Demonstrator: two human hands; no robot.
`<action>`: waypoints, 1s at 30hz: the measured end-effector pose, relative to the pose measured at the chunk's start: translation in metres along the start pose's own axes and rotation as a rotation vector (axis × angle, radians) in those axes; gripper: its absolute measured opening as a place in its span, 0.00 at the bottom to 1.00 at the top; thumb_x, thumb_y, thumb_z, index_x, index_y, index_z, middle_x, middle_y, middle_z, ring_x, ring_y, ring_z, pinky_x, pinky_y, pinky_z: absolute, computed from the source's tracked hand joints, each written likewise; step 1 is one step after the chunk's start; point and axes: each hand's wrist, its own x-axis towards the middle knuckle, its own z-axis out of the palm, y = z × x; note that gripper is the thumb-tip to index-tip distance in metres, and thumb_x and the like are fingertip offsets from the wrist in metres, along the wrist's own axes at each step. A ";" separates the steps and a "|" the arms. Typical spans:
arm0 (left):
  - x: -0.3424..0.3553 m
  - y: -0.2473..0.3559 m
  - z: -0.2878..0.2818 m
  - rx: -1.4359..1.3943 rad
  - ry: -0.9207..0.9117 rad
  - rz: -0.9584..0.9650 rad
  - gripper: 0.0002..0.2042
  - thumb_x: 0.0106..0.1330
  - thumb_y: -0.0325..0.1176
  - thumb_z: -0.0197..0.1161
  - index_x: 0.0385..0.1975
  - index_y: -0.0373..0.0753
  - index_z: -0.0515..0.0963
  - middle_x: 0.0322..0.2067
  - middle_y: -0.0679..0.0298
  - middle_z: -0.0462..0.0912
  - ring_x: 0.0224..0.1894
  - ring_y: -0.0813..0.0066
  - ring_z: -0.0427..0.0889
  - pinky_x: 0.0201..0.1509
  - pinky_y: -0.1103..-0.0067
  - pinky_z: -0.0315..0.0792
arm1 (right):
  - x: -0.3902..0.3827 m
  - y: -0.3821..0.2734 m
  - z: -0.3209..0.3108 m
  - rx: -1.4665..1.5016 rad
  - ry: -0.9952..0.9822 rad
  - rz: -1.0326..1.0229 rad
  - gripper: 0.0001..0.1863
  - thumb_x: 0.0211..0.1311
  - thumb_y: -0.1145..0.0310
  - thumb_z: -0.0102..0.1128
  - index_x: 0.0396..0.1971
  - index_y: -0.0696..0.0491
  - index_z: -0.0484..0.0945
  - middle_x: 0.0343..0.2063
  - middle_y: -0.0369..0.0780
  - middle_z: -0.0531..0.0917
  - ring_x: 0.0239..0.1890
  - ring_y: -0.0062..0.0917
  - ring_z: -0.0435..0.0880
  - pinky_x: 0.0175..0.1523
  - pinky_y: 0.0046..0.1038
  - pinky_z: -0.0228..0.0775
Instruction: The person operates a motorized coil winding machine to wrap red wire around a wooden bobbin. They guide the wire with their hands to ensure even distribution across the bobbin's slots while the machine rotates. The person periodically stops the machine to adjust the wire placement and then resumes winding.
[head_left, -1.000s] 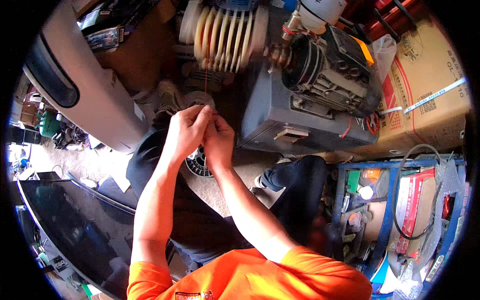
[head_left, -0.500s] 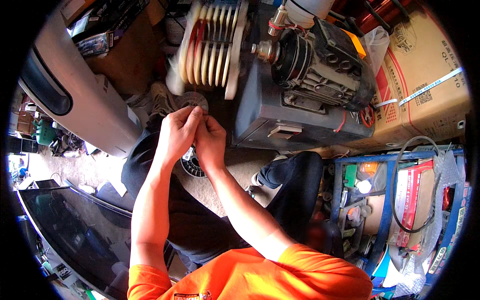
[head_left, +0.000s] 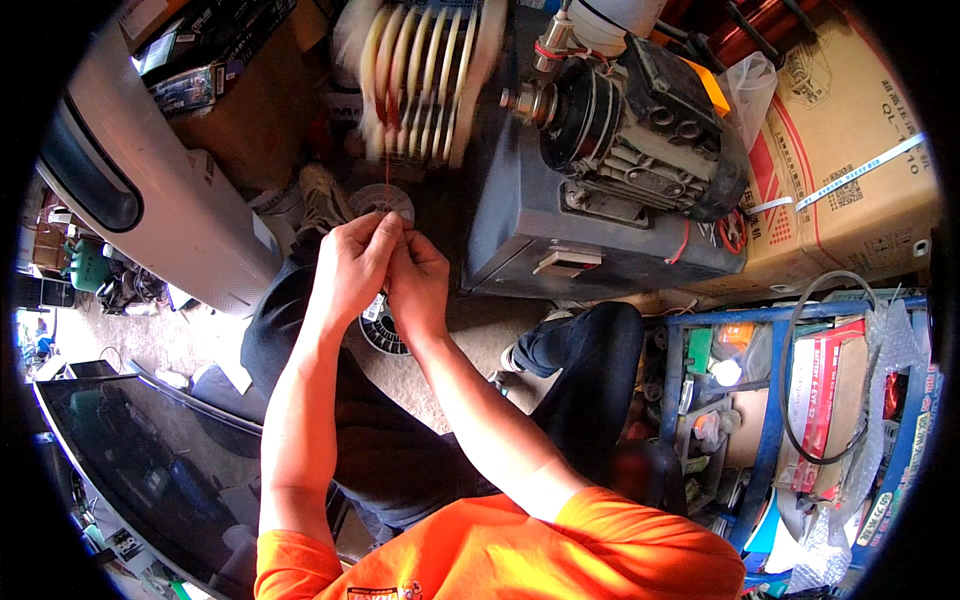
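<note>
My left hand (head_left: 350, 265) and my right hand (head_left: 420, 275) are closed together around a thin red wire (head_left: 388, 172), which runs up to a cream winding former (head_left: 420, 80) with several parallel slots, blurred at its ends. A clear round disc (head_left: 375, 198) lies behind my fingertips, and a black-and-white spool (head_left: 382, 332) shows below my hands, partly hidden. Right of the former, a dusty electric motor (head_left: 650, 150) with a metal shaft stub sits on a grey steel housing (head_left: 510, 240).
A printed cardboard box (head_left: 850, 230) stands at the right, above a blue-framed cart (head_left: 760, 490) holding parts and a looped cable. A silver panel (head_left: 190, 240) is at the left, above a dark glass panel (head_left: 130, 440). My shoes and knees surround the work.
The former's blurred ends and red-wound part look different in each frame, as if turning. The view has shifted slightly, so the scene sits higher and further left. My hands keep the same grip.
</note>
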 end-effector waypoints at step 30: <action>-0.005 -0.029 -0.031 0.540 -0.734 -0.060 0.13 0.52 0.39 0.61 0.31 0.36 0.80 0.31 0.49 0.82 0.36 0.54 0.81 0.41 0.69 0.73 | -0.008 -0.014 -0.004 0.018 -0.101 0.108 0.12 0.66 0.63 0.54 0.28 0.56 0.77 0.15 0.25 0.66 0.17 0.07 0.59 0.21 0.15 0.49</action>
